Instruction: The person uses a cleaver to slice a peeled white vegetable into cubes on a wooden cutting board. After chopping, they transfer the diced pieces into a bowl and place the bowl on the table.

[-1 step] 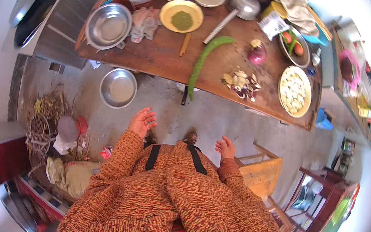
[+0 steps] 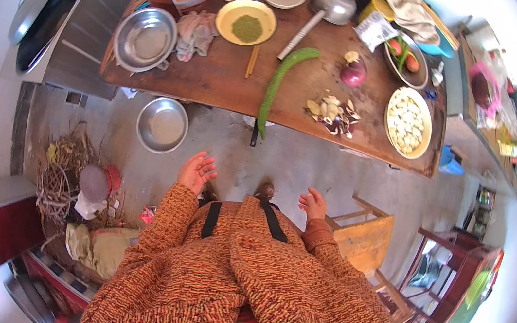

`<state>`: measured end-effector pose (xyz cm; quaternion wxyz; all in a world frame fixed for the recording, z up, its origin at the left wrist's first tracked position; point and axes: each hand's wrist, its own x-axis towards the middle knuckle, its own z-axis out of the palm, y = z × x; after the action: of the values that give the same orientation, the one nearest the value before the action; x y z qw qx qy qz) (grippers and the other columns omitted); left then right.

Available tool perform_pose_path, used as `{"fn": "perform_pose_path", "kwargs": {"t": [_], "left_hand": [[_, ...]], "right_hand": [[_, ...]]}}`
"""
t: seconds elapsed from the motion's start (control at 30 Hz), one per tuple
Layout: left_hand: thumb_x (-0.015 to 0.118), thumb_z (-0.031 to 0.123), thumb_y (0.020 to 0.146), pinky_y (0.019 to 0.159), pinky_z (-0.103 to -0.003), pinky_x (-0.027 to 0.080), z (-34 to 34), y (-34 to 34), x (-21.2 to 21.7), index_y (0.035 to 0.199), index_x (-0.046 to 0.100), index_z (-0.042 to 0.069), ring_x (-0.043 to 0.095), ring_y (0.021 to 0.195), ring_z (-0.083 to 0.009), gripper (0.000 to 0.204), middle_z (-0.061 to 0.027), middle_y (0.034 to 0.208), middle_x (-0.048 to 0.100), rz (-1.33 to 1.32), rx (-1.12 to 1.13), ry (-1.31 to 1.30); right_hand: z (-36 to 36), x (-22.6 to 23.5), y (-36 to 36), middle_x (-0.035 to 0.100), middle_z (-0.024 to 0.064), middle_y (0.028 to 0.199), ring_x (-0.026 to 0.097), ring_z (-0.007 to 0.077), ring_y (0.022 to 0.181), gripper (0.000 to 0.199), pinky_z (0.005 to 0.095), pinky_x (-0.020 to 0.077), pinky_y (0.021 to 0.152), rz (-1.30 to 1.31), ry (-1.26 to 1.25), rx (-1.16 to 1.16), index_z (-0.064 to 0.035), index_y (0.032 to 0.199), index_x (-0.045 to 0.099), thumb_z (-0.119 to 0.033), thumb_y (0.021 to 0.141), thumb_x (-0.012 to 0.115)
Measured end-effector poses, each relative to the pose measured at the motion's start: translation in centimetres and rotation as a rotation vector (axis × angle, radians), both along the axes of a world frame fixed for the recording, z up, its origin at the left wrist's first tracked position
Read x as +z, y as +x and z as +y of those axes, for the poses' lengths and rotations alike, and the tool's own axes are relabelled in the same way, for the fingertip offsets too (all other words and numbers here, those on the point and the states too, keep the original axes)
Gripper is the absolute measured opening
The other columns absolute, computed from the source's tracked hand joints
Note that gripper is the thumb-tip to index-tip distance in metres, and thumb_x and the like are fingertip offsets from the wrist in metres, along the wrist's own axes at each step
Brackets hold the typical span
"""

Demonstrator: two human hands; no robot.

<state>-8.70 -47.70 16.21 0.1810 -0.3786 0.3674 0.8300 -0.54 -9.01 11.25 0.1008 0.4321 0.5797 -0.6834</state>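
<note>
My left hand (image 2: 196,171) is held out open, palm up, fingers apart, with nothing in it, above the concrete floor. My right hand (image 2: 313,204) is also empty, its fingers loosely spread. Both stick out of orange knitted sleeves. Ahead stands a wooden table (image 2: 216,83); neither hand touches it. A long green gourd (image 2: 279,85) lies on it, its end over the near edge. A steel bowl (image 2: 162,124) sits on the floor under the table edge, nearest my left hand.
The table holds another steel bowl (image 2: 145,40), a yellow plate of green powder (image 2: 246,22), a purple onion (image 2: 353,74), peelings (image 2: 331,111) and a plate of pale slices (image 2: 408,122). A wooden stool (image 2: 364,232) stands at my right, twigs (image 2: 65,174) at my left.
</note>
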Motion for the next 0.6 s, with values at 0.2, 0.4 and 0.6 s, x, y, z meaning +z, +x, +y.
{"fn": "perform_pose_path", "kwargs": {"t": [0.2,0.4,0.6], "left_hand": [[0.053,0.017,0.093,0.073,-0.044,0.056,1.8,-0.8,1.3,0.122,0.050,0.005,0.063,0.086,-0.0237,0.031,-0.0135,0.104,0.063,-0.020,-0.062,-0.004],[0.056,0.015,0.091,0.070,-0.040,0.056,4.2,-2.2,2.8,0.122,0.050,0.003,0.062,0.083,-0.0219,0.033,-0.0129,0.104,0.063,0.031,-0.169,-0.153],[0.060,0.015,0.089,0.067,-0.035,0.056,8.1,-4.1,5.6,0.120,0.051,0.003,0.062,0.082,-0.0188,0.035,-0.0117,0.105,0.062,0.089,-0.318,-0.407]], "right_hand": [[1.4,-0.5,0.9,0.066,0.0147,0.095,0.065,0.0199,0.077,0.036,0.0303,0.0553,0.061,0.031,0.013,-0.035,-0.0010,0.124,0.054,-0.014,0.090,0.057],[2.9,-1.1,1.0,0.066,0.0142,0.096,0.065,0.0202,0.079,0.036,0.0301,0.0556,0.063,0.042,0.004,-0.073,-0.0014,0.124,0.054,-0.016,0.091,0.057],[4.4,-1.0,0.3,0.067,0.0138,0.095,0.066,0.0191,0.078,0.036,0.0294,0.0547,0.061,0.061,-0.049,-0.086,-0.0016,0.125,0.055,-0.010,0.089,0.055]]}}
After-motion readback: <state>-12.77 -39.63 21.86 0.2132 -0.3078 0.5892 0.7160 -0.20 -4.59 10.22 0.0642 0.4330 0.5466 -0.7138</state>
